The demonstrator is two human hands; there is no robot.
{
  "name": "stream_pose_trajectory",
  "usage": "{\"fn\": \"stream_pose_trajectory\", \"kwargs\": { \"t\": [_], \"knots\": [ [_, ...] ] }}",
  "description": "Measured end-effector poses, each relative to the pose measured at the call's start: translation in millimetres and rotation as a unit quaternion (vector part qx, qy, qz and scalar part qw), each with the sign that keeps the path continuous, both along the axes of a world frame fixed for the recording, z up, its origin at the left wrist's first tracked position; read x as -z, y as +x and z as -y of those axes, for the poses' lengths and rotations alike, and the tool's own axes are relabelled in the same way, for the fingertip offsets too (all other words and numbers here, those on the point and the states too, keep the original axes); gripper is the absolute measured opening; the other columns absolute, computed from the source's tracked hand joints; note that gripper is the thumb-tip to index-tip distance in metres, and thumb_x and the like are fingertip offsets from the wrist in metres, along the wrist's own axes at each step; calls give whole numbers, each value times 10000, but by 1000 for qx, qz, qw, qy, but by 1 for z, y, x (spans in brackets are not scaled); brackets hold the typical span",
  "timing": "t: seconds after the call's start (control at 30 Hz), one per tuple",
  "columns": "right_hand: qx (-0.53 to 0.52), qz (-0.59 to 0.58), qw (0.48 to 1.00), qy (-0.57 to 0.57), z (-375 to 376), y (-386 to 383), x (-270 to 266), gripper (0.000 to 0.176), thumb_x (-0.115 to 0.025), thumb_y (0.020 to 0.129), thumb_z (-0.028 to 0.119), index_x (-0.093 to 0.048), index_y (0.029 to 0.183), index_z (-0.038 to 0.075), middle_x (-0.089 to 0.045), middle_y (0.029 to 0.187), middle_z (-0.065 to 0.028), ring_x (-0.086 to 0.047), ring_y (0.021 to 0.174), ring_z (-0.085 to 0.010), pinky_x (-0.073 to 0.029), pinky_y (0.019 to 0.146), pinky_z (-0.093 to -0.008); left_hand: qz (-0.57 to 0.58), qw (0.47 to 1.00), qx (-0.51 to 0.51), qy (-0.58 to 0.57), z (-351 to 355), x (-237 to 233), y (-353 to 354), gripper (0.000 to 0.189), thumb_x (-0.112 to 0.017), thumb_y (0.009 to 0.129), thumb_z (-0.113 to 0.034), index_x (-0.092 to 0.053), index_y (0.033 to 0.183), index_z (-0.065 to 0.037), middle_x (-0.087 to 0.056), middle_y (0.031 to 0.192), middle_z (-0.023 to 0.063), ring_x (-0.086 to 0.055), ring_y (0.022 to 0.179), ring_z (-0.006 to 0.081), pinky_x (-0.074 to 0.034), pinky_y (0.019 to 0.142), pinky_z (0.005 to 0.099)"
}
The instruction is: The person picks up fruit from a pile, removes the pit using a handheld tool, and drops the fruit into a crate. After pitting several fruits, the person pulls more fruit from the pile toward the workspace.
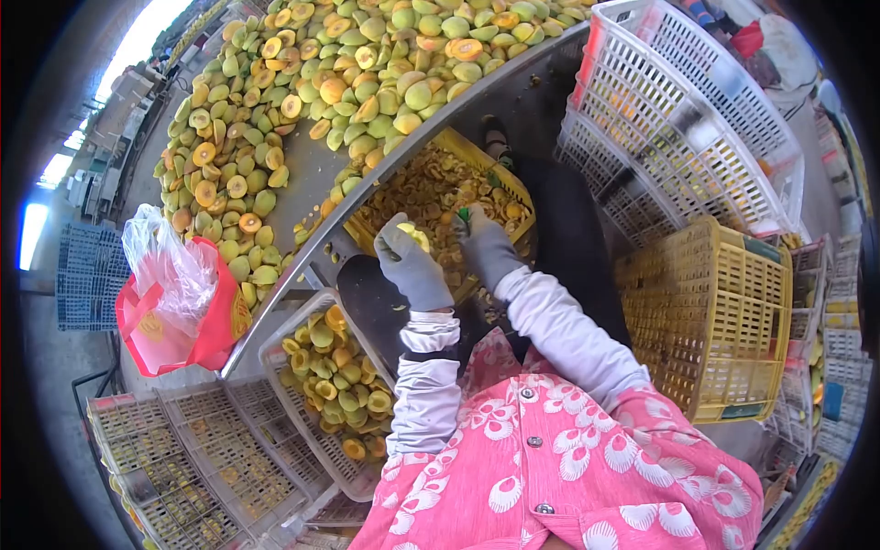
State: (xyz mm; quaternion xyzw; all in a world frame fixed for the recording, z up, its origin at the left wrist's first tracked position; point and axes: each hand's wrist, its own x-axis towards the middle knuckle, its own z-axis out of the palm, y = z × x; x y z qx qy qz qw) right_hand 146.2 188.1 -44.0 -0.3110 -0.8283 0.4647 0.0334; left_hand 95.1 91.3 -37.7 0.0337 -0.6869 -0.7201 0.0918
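while our left hand (412,268), gloved in grey, curls its fingers around a yellow-green fruit (415,236), cupping it from below so its top shows above the glove, our right hand (486,249) is closed on a small green-handled tool (464,215) whose tip we cannot make out. the fruit lies just left of the tool, with the two hands nearly touching, and the tool's short handle stands roughly upright, leaning a little towards the fruit. only the left hand is on the fruit, and the right hand meets it from the side. both hands hang over a yellow crate (518,192) filled with orange-brown scraps, tucked under the edge of a metal table (312,165). across that table spreads a heap of halved fruit (367,73), cut faces and green skins mixed. to our lower left a white crate (293,316) holds more halves, with flat trays (183,449) of scraps beside it, and a red bag (197,330) with clear plastic in it sits at the table's end. on our right stand a yellow basket (724,312) and stacked white crates (678,110); a blue crate (87,275) lies on the floor at far left
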Motion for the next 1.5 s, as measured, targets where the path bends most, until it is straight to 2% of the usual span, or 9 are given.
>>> {"fn": "stream_pose_trajectory", "kwargs": {
  "t": [0.1, 0.17, 0.7, 0.83, 0.9, 0.97, 1.17, 1.4, 1.5],
  "knots": [
    [26, -180, 978, -101, 1, 9, 7, 388, -519, 1003, 423, -581, 1098, 52, -684, 832, -189, -674, 700, -331, -528, 661, -429, -194, 941, 152, -232, 12, -29, 5, 255, -520, 1009, -224, -597, 1087, 6, -649, 968, 101, -598, 810, 150, -495, 675, 261],
    [-160, -114, 870, -451, -4, 26, -38, 438, -496, 1006, 474, -598, 1073, 53, -624, 716, -96, -596, 537, -206, -489, 517, -358, 61, 964, 146, 212, 5, -53, 14, 364, -473, 1025, -312, -589, 1121, 20, -657, 1010, 143, -605, 816, 169, -512, 678, 277],
    [-290, 16, 733, -615, -6, 59, -81, 513, -406, 987, 628, -504, 770, 174, -307, 567, 105, -276, 434, -31, -210, 382, -202, 316, 692, 485, 431, 18, -44, 2, 470, -430, 1002, -470, -597, 994, -31, -553, 750, 42, -503, 684, 167, -438, 594, 290],
    [-268, 34, 760, -591, -28, 48, -77, 548, -404, 977, 649, -536, 798, 149, -353, 594, 79, -292, 447, -38, -254, 390, -214, 259, 828, 411, 280, 13, -33, -21, 412, -552, 980, -387, -631, 1117, -6, -647, 916, 115, -597, 834, 199, -504, 714, 301],
    [-309, 51, 795, -520, -46, 38, -11, 531, -446, 983, 597, -574, 866, 96, -532, 648, -21, -480, 468, -147, -414, 450, -304, -89, 968, 39, -232, 6, -29, -33, 305, -651, 919, -194, -624, 1146, 7, -669, 995, 133, -632, 899, 248, -517, 819, 346],
    [-238, 38, 966, 93, -51, 29, 22, 460, -526, 976, 492, -595, 974, 37, -667, 803, -149, -657, 675, -302, -521, 645, -394, -252, 913, -57, -316, 39, -14, -54, 325, -690, 845, -59, -624, 1159, 0, -674, 1037, 144, -637, 970, 301, -493, 899, 376],
    [-141, 32, 986, -86, -40, 22, -4, 382, -588, 948, 362, -605, 1127, 25, -675, 880, -224, -676, 836, -361, -506, 742, -423, -42, 787, -6, -616, 218, -52, -27, 238, -691, 822, -95, -674, 1044, -8, -672, 1030, 188, -609, 1024, 356, -466, 921, 419],
    [-138, 24, 945, -296, -31, -6, 34, 531, -578, 953, 483, -590, 1272, 58, -709, 870, -130, -694, 788, -266, -508, 699, -392, -56, 911, 138, -384, 120, -99, -97, 284, -641, 933, -210, -666, 1132, -8, -692, 1044, 183, -669, 944, 299, -507, 871, 378],
    [-152, 62, 977, -133, -41, -8, 27, 445, -557, 962, 442, -617, 1158, 47, -704, 877, -172, -697, 810, -324, -517, 709, -431, -189, 778, 226, -555, 72, -30, -218, 409, -609, 946, -294, -602, 1260, -33, -684, 1121, 196, -660, 1045, 321, -504, 905, 392]
  ]
}}
